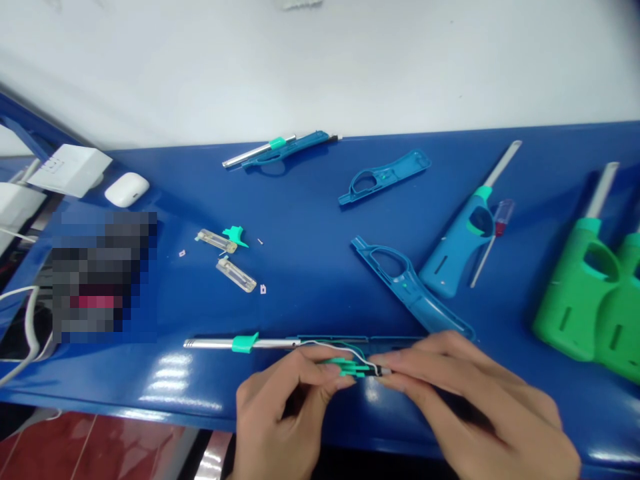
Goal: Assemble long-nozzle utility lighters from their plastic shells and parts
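Between the fingertips of my left hand (295, 393) is a small green plastic trigger piece (351, 366). My right hand (465, 393) pinches the small black igniter (376, 371) at the other end of that piece, and its own tip is partly hidden by the fingers. A white wire (335, 347) curves from the igniter to a metal lighter tube (210, 343) with a green collar (245, 343). That tube lies along a blue half shell (315, 338) just beyond my hands. Another blue half shell (400, 280) rests open side up near my right fingers.
Further back lie a blue shell with a tube (295, 148) and a loose blue half shell (393, 176). Two clear fuel tanks (236, 275) sit left of centre. Whole blue (457, 247) and green lighters (575, 287), plus a screwdriver (500, 223), occupy the right. A white earbud case (127, 189) sits left.
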